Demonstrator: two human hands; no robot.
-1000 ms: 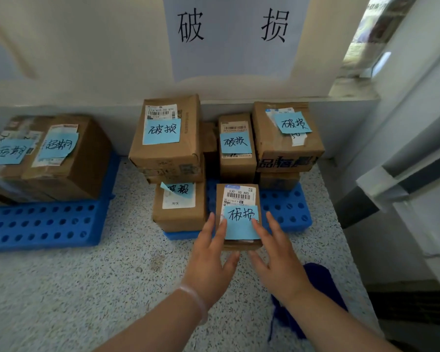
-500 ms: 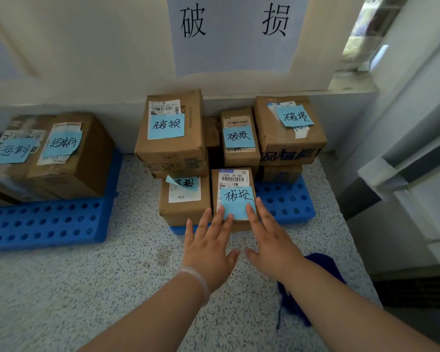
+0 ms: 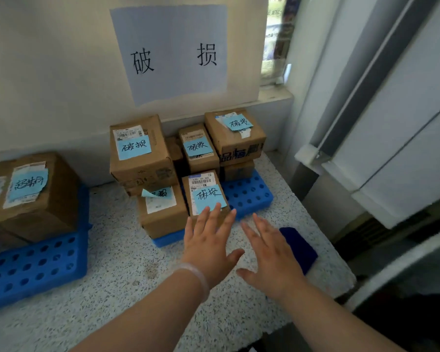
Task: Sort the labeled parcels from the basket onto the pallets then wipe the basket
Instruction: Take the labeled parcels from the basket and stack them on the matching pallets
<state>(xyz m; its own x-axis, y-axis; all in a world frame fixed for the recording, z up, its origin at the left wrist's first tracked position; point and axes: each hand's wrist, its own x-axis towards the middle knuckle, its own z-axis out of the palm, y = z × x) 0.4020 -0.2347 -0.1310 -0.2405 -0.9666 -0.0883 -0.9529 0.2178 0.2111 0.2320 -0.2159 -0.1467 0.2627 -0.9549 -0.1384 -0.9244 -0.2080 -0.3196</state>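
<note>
The small brown parcel (image 3: 205, 194), carrying a barcode label and a blue note handwritten 破损, stands on the near edge of the blue pallet (image 3: 247, 194). The left hand (image 3: 208, 247) overlaps the parcel's near edge. The right hand (image 3: 272, 257) hovers over bare speckled tabletop (image 3: 117, 262). Each grip is spread flat and holds nothing. The wall sign (image 3: 173, 54) reads 破损.

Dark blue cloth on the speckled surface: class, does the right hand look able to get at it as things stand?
Probably yes. The right hand is open and empty, right beside the dark blue cloth and overlapping its edge in view. Nothing visible lies on the cloth or between them.
</note>
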